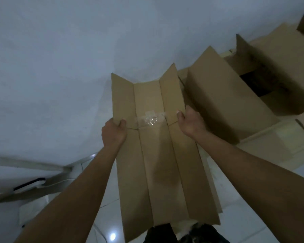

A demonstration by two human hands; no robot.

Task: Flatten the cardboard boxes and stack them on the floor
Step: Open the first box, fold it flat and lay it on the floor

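We hold a flattened cardboard box out in front of us, long and creased into three panels, its side flaps angled up at the far end. Our left hand is closed on the left edge, thumb on top; our right hand is closed on the right edge, fingers curled over the rim. A patch of clear tape crosses the middle panel between the two hands.

We judge this box collapsed and ready to go down. The next move calls for lowering it level onto the tiled floor, squared over the flat cardboard that seems to lie just beneath its right side, with the raised flaps pressed down so the stack sits even.

To the right, against the white wall, stands a still-formed closed box and, beyond it, an open box with dark insides; both appear to remain to be flattened.

How many sheets lie under the one we hold, we cannot tell. The near end of the box covers our legs, the open box runs out of the picture at right, and the pale object with a dark handle at lower left is too dim to identify.
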